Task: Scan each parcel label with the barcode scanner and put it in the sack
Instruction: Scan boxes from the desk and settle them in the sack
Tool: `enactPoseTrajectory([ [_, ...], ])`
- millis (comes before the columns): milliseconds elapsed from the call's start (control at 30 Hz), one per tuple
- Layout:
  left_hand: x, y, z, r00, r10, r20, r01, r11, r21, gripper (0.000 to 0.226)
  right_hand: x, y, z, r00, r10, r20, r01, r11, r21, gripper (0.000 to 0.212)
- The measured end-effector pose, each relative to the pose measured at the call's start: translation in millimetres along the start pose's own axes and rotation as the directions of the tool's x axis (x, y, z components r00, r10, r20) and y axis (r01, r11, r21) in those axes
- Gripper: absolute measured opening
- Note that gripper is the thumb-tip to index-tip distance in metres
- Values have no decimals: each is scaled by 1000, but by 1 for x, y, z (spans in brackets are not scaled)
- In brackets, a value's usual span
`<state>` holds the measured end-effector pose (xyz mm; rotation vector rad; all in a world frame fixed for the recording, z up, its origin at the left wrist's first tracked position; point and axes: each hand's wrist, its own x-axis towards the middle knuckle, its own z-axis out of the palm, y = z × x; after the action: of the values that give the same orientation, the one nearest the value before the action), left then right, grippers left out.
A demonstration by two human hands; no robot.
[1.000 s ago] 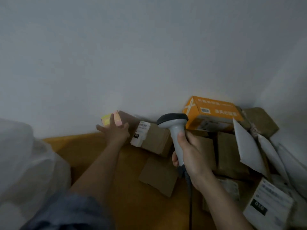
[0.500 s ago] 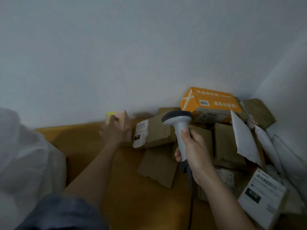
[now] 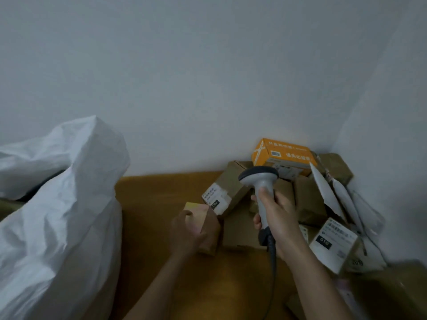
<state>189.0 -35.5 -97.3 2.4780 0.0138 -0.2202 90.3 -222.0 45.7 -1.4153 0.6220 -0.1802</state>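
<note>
Left hand (image 3: 184, 234) has a small brown cardboard parcel (image 3: 204, 227) in its grip, fingers and thumb wrapped round the near side, the box held up low in the middle of the frame, just left of the heap. Right hand (image 3: 277, 218) is curled tight round the handle of the grey barcode scanner (image 3: 261, 188), head up and pointing away toward the wall, cable (image 3: 271, 269) trailing down toward the bottom edge. The parcel shows a pale yellowish top face; I can't make out a label on it from here, so by my reckoning it wants turning until the barcode faces the scanner. It looks light and stiff, one hand manages it easily, and plain cardboard gives decent purchase, so a hold across two opposite sides should leave the label face clear. The white woven sack (image 3: 60, 204) bulks up at the left of the frame, mouth slumped and soft, so the box may need a push past the folds. The heap of parcels sits in the right-hand corner on the orange-brown surface: an orange carton (image 3: 282, 155) on top, a brown box with a white label (image 3: 221, 192) right behind the held parcel, white mailer bags (image 3: 328, 195) leaning at the far right, and a labelled box (image 3: 332, 245) marked 010 lower right. Plenty left to scan, I'd say.
</note>
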Motion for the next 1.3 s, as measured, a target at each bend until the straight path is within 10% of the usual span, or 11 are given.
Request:
enactPoseTrajectory([
  [267, -68, 0, -21, 864, 483, -142, -499, 859, -117, 111, -41, 15, -9, 996, 37, -79, -41, 998, -44, 28],
  [500, -106, 8, -36, 501, 826, -260, -777, 561, 286, 106, -66, 29, -6, 991, 90, -96, -100, 990, -96, 86],
  [733, -128, 5, -50, 253, 961, -113, -793, 273, 545, 84, -91, 33, -1, 990, 138, -25, -140, 988, -65, 69],
  [833, -135, 4, -54, 345, 930, -125, -806, 361, 470, 88, -97, 36, -2, 989, 140, -42, -141, 990, -16, 43],
  [1033, -152, 17, -74, 909, 414, -53, -410, 860, -303, 67, -105, 43, -10, 997, 49, -59, -53, 996, -68, 66],
  [1300, -149, 28, -93, 921, -57, 385, 352, 542, -763, 107, -123, 41, -31, 978, -138, 158, 181, 935, -305, 67],
])
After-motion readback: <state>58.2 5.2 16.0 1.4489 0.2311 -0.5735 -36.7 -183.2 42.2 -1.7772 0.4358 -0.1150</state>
